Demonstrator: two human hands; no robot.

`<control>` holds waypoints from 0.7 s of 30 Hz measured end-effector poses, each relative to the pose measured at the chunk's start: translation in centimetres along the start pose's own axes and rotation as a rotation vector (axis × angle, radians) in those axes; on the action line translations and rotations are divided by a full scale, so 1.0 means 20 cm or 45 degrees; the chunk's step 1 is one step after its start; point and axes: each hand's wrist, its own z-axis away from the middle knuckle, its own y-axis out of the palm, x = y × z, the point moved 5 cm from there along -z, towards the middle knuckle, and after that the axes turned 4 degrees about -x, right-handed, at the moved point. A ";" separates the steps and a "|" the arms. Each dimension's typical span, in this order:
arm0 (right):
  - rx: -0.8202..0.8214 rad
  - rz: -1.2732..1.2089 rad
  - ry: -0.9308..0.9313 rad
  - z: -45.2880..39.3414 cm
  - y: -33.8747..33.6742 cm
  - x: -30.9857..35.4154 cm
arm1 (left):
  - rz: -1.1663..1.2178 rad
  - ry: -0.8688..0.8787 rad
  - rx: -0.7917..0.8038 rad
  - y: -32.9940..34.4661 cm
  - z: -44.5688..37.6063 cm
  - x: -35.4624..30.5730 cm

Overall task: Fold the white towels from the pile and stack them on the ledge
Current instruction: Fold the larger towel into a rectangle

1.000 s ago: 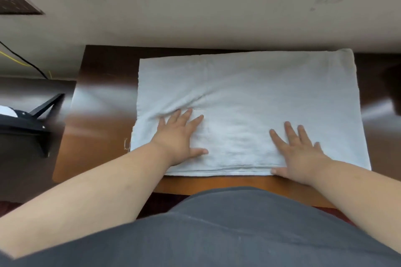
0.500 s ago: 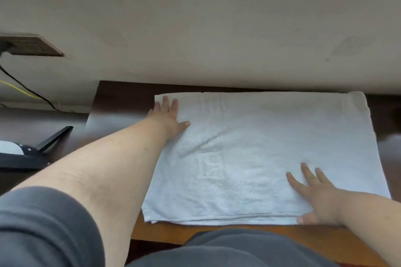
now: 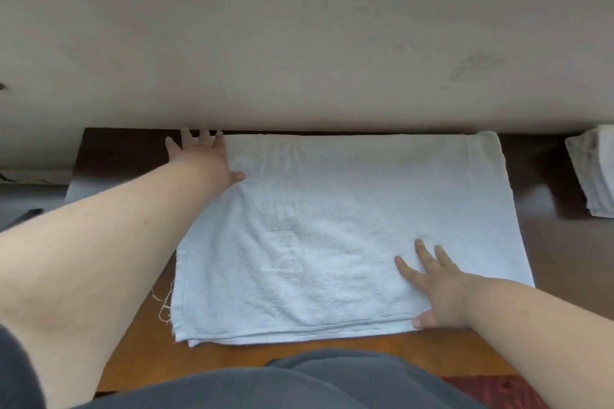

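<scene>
A white towel [image 3: 349,226], folded into a wide rectangle with a woven logo near its middle, lies flat on the brown wooden ledge [image 3: 332,357]. My left hand [image 3: 202,156] lies flat with spread fingers on the towel's far left corner, close to the wall. My right hand [image 3: 432,289] presses flat on the towel's near right part, thumb at the front edge. A stack of folded white towels [image 3: 593,173] sits at the right edge of the view, partly cut off.
A beige wall [image 3: 299,36] rises directly behind the ledge. The ledge's left end [image 3: 79,173] drops off to a lower dark surface. Loose threads hang from the towel's near left corner. My dark grey shirt fills the bottom of the view.
My left hand slid from the towel's near left part up to its far left corner. My right hand stayed near the front right edge. The view tilted up, bringing the stack into sight.
</scene>
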 end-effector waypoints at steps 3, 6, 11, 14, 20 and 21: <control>-0.006 -0.016 0.029 0.01 0.00 0.01 | 0.207 0.336 -0.470 0.08 0.25 -0.21; -0.036 -0.035 0.024 0.00 -0.01 0.03 | 0.175 0.481 -0.415 0.45 0.58 -0.29; -0.152 -0.095 0.001 0.00 0.03 -0.02 | 0.035 0.303 -0.188 0.68 0.62 -0.26; -0.296 -0.276 -0.046 0.03 0.05 -0.04 | -0.001 0.289 -0.079 0.61 0.59 -0.30; -0.883 -0.884 0.264 0.17 0.17 -0.42 | 0.010 0.559 -0.244 0.39 0.83 -0.62; -0.869 -0.876 0.370 0.19 0.24 -0.50 | 0.065 0.718 -0.281 0.36 0.90 -0.74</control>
